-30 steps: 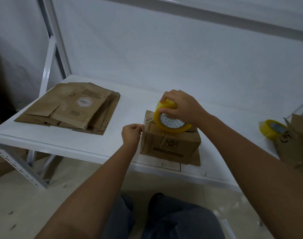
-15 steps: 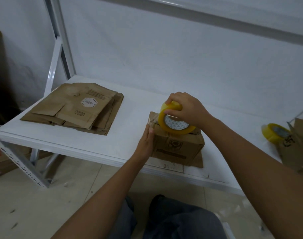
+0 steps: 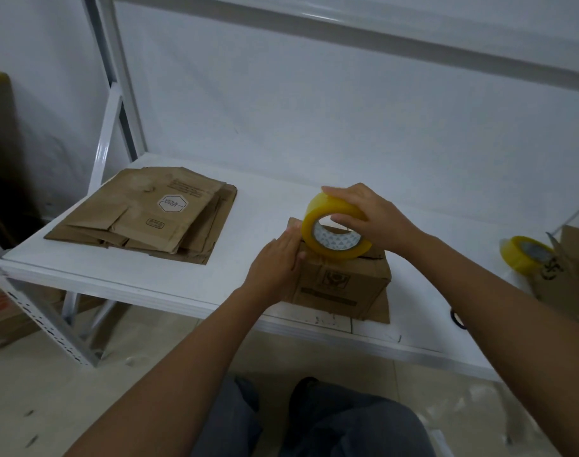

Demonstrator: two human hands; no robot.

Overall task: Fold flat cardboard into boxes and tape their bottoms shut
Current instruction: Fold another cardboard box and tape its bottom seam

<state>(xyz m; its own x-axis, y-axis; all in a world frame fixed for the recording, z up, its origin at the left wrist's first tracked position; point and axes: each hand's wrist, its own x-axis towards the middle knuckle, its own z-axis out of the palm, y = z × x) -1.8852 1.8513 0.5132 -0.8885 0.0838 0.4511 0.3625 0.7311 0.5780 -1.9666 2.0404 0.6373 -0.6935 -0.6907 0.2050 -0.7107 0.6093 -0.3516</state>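
Observation:
A small brown cardboard box stands bottom-up on the white table, near its front edge. My right hand grips a yellow tape roll that rests on edge on the box's top face. My left hand lies flat with straight fingers against the box's left side and top corner, pressing there. A stack of flat folded cardboard lies on the table's left part.
A second yellow tape roll lies at the right, next to another cardboard box at the frame's edge. White shelf-frame posts rise at the left. The wall stands close behind the table. My knees are below the front edge.
My left hand went from pinching something at the box's left corner to lying flat on its side and sliding upward. The right hand tilted the tape roll back slightly.

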